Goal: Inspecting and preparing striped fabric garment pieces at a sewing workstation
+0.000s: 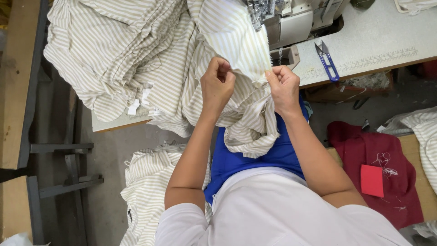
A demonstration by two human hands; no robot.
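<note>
Centre: left hand (217, 86) and right hand (283, 87) close together, striped fabric (236, 41) filling the gap
Upper left: striped heap (114, 50) covers the table
Top centre: sewing machine (291, 20) blocks
Upper right: bare table top (382, 36) beside the blue snips (327, 61)

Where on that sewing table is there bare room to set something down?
On the table, right of the blue snips, up to its front edge. Left of the sewing machine is crowded: striped cloth covers it, and both hands grip cloth.
</note>
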